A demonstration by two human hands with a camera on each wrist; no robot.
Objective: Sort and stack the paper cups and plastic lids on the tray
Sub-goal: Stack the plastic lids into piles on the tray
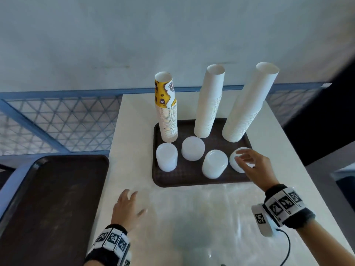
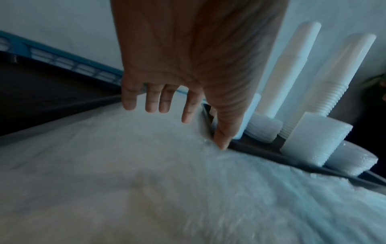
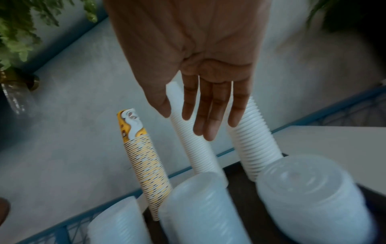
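Head view, one tray (image 1: 192, 181) on worktop (image 1: 134, 131), three cup stacks (image 1: 209, 104), four lid stacks (image 1: 166, 157), left hand (image 1: 125, 208) released, right hand (image 1: 253, 164) fingers straight over rightmost lids

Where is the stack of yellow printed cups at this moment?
In the head view, the yellow printed cup stack stands at the tray's far left corner, left of two white cup stacks.

Brown tray (image 1: 192, 180) lies ahead of both hands. Far row: 3 upright stacks of paper cups: yellow-patterned stack (image 1: 167, 112) ahead of left hand (image 1: 126, 210), 2 taller plain white stacks (image 1: 209, 104) (image 1: 247, 106) ahead of right hand (image 1: 253, 166). Near row: 4 short stacks of translucent white plastic lids (image 1: 166, 157) (image 1: 193, 148) (image 1: 214, 164); the rightmost (image 1: 235, 162) lies under right fingertips.
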